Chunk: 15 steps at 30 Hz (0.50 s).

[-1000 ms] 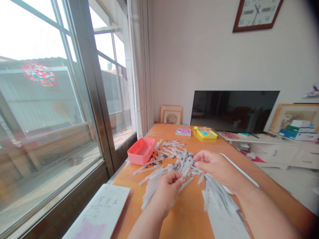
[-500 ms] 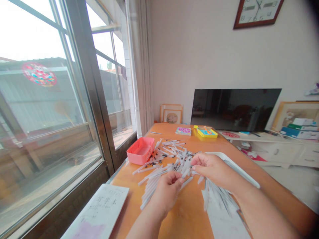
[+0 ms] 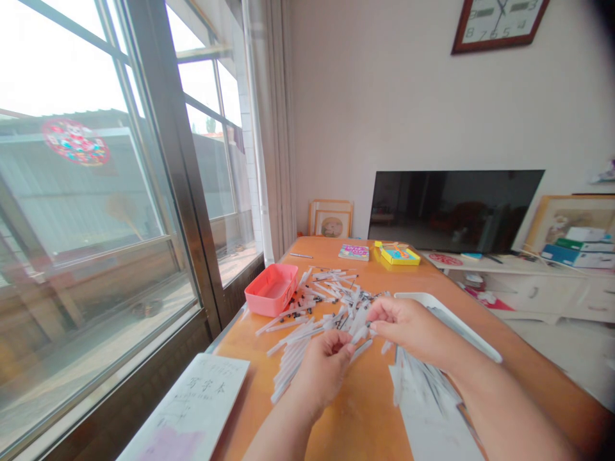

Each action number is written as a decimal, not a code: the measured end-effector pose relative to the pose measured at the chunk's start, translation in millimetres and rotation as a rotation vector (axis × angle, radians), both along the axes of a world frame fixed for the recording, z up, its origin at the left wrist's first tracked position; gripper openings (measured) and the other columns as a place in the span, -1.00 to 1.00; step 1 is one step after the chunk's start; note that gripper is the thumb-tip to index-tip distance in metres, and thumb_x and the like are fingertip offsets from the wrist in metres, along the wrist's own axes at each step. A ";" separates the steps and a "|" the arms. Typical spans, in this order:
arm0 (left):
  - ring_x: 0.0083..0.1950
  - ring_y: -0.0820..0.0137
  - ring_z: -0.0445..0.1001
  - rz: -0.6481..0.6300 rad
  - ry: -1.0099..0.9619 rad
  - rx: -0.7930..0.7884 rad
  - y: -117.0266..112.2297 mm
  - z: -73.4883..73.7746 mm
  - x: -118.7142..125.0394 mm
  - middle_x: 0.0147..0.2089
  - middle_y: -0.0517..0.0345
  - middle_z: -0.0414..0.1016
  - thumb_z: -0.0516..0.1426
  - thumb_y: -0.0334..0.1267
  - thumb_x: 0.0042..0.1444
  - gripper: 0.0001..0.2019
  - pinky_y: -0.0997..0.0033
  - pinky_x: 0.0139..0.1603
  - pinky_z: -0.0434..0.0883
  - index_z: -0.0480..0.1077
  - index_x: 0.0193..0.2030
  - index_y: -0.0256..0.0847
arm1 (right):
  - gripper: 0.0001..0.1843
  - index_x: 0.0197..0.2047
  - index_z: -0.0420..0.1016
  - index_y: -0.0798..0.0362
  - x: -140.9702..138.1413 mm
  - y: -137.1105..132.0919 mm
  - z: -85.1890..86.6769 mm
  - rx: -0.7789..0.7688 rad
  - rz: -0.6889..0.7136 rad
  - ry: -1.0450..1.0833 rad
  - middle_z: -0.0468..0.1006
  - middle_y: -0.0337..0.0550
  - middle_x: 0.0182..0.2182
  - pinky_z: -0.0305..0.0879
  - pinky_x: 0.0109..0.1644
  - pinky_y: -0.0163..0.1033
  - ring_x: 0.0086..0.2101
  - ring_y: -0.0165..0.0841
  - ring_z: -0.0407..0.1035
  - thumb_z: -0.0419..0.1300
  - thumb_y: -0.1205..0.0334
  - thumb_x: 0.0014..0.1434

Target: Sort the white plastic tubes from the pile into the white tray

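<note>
My left hand (image 3: 323, 366) is curled closed around a white pen barrel (image 3: 356, 334) just above the wooden table (image 3: 355, 422). My right hand (image 3: 414, 330) meets it from the right, its fingertips pinched on the upper end of the same barrel. Under and beyond both hands lies a loose heap of white pen barrels and small black parts (image 3: 307, 320). A bundle of similar white pieces (image 3: 423, 384) lies beneath my right wrist.
A pink plastic box (image 3: 271, 289) stands at the table's left edge by the window. A white tray (image 3: 461, 330) lies to the right of my hands. A white exercise book (image 3: 189, 410) lies at the near left. Colourful books (image 3: 398, 255) and a television (image 3: 454, 208) are beyond.
My hands stay together over the heap; the right hand has drifted slightly down and left, closing on the barrel. The view has tilted a little.
</note>
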State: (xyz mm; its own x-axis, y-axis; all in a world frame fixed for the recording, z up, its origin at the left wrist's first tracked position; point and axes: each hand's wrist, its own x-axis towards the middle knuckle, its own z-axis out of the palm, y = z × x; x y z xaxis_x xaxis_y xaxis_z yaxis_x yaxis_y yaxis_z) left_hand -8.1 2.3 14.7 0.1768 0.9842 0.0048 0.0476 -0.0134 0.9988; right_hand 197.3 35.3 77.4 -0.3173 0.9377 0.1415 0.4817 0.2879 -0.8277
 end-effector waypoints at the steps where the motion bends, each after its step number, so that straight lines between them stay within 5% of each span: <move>1: -0.37 0.45 0.15 0.000 0.003 0.003 -0.1 0.2 0.0 -0.40 0.23 0.34 0.25 -0.08 0.11 -0.76 0.43 -0.35 0.07 0.51 -0.22 -0.23 | -0.89 -0.26 0.55 0.03 -0.3 -0.5 0.5 -0.003 -0.001 -0.003 0.54 -0.26 -0.43 0.36 -0.34 -0.29 -0.40 -0.37 0.42 0.22 0.23 0.15; 15: -0.37 0.45 0.14 -0.038 -0.011 0.012 1.4 -2.4 -0.9 -0.41 0.25 0.31 0.24 -0.09 0.13 -0.76 0.44 -0.35 0.06 0.49 -0.22 -0.24 | -0.83 -0.17 0.55 0.04 1.7 -2.2 1.9 -0.108 0.061 0.041 0.52 -0.27 -0.42 0.38 -0.32 -0.27 -0.41 -0.38 0.41 0.24 0.17 0.19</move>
